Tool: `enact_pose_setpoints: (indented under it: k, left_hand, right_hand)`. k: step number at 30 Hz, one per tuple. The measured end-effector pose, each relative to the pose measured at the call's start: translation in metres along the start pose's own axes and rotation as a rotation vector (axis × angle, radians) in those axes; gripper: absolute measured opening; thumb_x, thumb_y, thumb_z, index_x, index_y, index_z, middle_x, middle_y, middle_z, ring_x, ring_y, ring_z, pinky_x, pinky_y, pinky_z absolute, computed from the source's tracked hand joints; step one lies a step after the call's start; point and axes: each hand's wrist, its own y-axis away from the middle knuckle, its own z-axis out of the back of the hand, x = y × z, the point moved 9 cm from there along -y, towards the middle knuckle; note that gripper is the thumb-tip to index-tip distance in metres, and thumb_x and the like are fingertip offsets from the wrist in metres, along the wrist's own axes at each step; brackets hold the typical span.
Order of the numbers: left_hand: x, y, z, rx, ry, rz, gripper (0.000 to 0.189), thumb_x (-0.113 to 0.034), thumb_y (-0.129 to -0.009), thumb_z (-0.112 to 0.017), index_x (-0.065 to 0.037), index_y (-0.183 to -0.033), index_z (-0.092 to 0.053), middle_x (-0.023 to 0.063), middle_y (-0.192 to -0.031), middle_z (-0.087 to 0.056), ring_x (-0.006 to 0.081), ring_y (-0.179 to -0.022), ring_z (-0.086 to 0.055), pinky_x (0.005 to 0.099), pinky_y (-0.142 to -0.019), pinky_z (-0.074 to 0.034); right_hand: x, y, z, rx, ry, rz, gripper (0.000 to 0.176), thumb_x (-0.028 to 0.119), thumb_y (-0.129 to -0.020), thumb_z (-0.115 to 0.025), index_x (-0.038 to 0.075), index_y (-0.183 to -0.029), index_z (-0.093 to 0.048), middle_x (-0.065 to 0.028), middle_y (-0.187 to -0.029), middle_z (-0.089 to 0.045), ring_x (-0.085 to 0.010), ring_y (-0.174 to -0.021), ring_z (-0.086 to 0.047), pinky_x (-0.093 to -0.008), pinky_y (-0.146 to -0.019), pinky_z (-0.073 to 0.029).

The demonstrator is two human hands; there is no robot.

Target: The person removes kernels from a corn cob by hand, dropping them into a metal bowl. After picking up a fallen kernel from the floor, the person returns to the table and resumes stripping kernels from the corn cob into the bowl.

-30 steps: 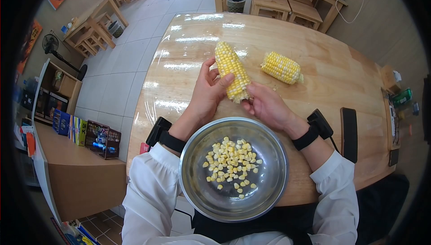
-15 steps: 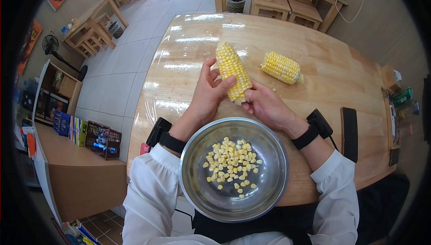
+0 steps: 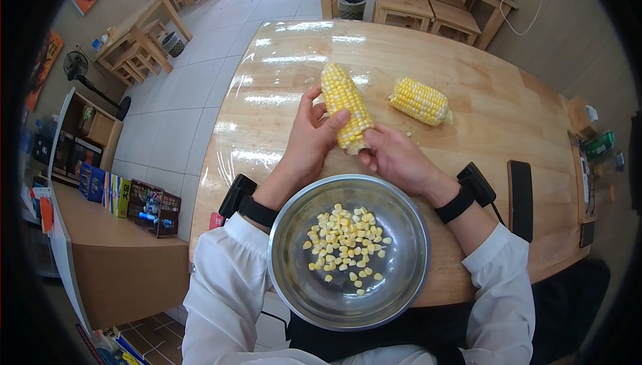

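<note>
An ear of corn (image 3: pixel 344 101) with yellow and white kernels is held up tilted over the table, just beyond the bowl. My left hand (image 3: pixel 313 129) is wrapped round its left side, thumb across the kernels. At its lower right end, my right hand (image 3: pixel 394 154) has thumb and fingers closed on the cob. Below both hands sits a steel bowl (image 3: pixel 284 285), with loose corn kernels (image 3: pixel 344 241) gathered in its middle. A shorter piece of corn (image 3: pixel 421 101) lies on the table to the right, apart from my hands.
The wooden table (image 3: pixel 488 111) carries a dark flat bar (image 3: pixel 519 201) on the right. Beyond it are a tissue box (image 3: pixel 582 117) and a green can (image 3: pixel 598 144). A cabinet (image 3: pixel 127 264) with a wire basket (image 3: pixel 155 210) stands at left.
My right thumb has shifted slightly up and left on the lower end of the corn. The grip and the bowl look otherwise almost the same.
</note>
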Motion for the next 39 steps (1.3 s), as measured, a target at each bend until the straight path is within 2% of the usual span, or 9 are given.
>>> enact_pose_setpoints:
  k: [2, 6, 8, 12, 19, 24, 28, 33, 39]
  left_hand:
    - [0.002, -0.001, 0.001, 0.009, 0.047, 0.030, 0.060, -0.013, -0.086, -0.060, -0.008, -0.132, -0.022, 0.0132, -0.118, -0.048, 0.0228, -0.106, -0.053, 0.0366, -0.088, -0.048]
    - [0.003, -0.001, 0.003, -0.006, 0.018, 0.025, 0.061, -0.013, -0.085, -0.060, -0.007, -0.132, -0.022, 0.0129, -0.117, -0.048, 0.0231, -0.105, -0.054, 0.0365, -0.087, -0.049]
    - [0.000, -0.001, 0.000, 0.000, -0.022, -0.015, 0.067, -0.012, -0.082, -0.065, -0.004, -0.132, -0.022, 0.0135, -0.115, -0.048, 0.0198, -0.101, -0.054, 0.0294, -0.074, -0.053]
    - [0.001, -0.002, -0.001, 0.014, -0.015, -0.022, 0.068, -0.012, -0.081, -0.067, -0.003, -0.131, -0.022, 0.0135, -0.114, -0.048, 0.0199, -0.102, -0.053, 0.0303, -0.078, -0.051]
    - [0.002, -0.001, 0.000, 0.010, -0.028, -0.016, 0.068, -0.014, -0.081, -0.067, -0.003, -0.131, -0.022, 0.0140, -0.115, -0.048, 0.0206, -0.104, -0.052, 0.0323, -0.083, -0.049]
    - [0.004, -0.002, 0.000, 0.015, 0.007, 0.023, 0.069, -0.015, -0.081, -0.068, -0.002, -0.131, -0.022, 0.0144, -0.114, -0.048, 0.0209, -0.105, -0.052, 0.0319, -0.083, -0.049]
    - [0.001, -0.002, -0.001, 0.005, -0.057, -0.044, 0.069, -0.013, -0.080, -0.068, -0.002, -0.130, -0.022, 0.0144, -0.112, -0.049, 0.0204, -0.100, -0.055, 0.0306, -0.080, -0.050]
    - [-0.008, 0.001, -0.003, -0.002, -0.056, -0.088, 0.068, -0.011, -0.079, -0.069, -0.001, -0.129, -0.024, 0.0136, -0.111, -0.051, 0.0194, -0.097, -0.057, 0.0304, -0.080, -0.050]
    - [-0.007, 0.001, -0.003, -0.003, -0.111, -0.108, 0.069, -0.011, -0.078, -0.070, -0.001, -0.128, -0.025, 0.0131, -0.108, -0.052, 0.0188, -0.096, -0.057, 0.0286, -0.075, -0.051]
  right_hand:
    - [0.004, 0.000, -0.002, 0.021, -0.038, 0.004, 0.025, 0.024, -0.094, -0.044, 0.003, -0.108, -0.047, -0.0018, -0.085, -0.053, -0.0071, -0.068, -0.049, -0.0198, -0.060, -0.043]
    - [0.004, 0.001, -0.003, 0.012, -0.080, 0.008, 0.028, 0.030, -0.094, -0.047, 0.004, -0.105, -0.048, -0.0010, -0.081, -0.053, -0.0051, -0.065, -0.048, -0.0177, -0.057, -0.041]
    - [0.000, -0.001, 0.002, -0.005, 0.004, 0.000, 0.027, 0.029, -0.094, -0.048, 0.004, -0.103, -0.048, -0.0007, -0.079, -0.052, -0.0048, -0.064, -0.048, -0.0175, -0.056, -0.041]
    - [-0.001, 0.000, 0.003, -0.045, 0.119, 0.000, 0.025, 0.029, -0.093, -0.050, 0.005, -0.099, -0.048, 0.0005, -0.074, -0.052, -0.0037, -0.061, -0.047, -0.0169, -0.054, -0.040]
    - [-0.002, -0.001, 0.002, -0.021, 0.133, -0.004, 0.020, 0.023, -0.093, -0.049, 0.005, -0.101, -0.048, 0.0003, -0.076, -0.052, -0.0044, -0.062, -0.048, -0.0173, -0.055, -0.042]
    - [0.003, 0.002, -0.008, 0.045, -0.053, 0.009, 0.022, 0.023, -0.092, -0.050, 0.004, -0.102, -0.048, -0.0009, -0.079, -0.054, -0.0052, -0.063, -0.049, -0.0180, -0.056, -0.043]
    - [-0.003, 0.000, 0.004, -0.049, 0.103, -0.022, 0.025, 0.025, -0.091, -0.054, 0.004, -0.102, -0.047, -0.0016, -0.081, -0.054, -0.0059, -0.063, -0.050, -0.0188, -0.056, -0.044]
    - [0.016, 0.005, -0.005, -0.072, 0.320, 0.129, 0.038, 0.026, -0.089, -0.058, 0.001, -0.115, -0.045, -0.0019, -0.080, -0.054, -0.0067, -0.066, -0.053, -0.0189, -0.059, -0.045]
    - [0.011, 0.003, 0.002, -0.022, 0.265, 0.056, 0.032, 0.020, -0.092, -0.049, 0.000, -0.118, -0.045, -0.0027, -0.082, -0.054, -0.0079, -0.067, -0.054, -0.0195, -0.059, -0.045]
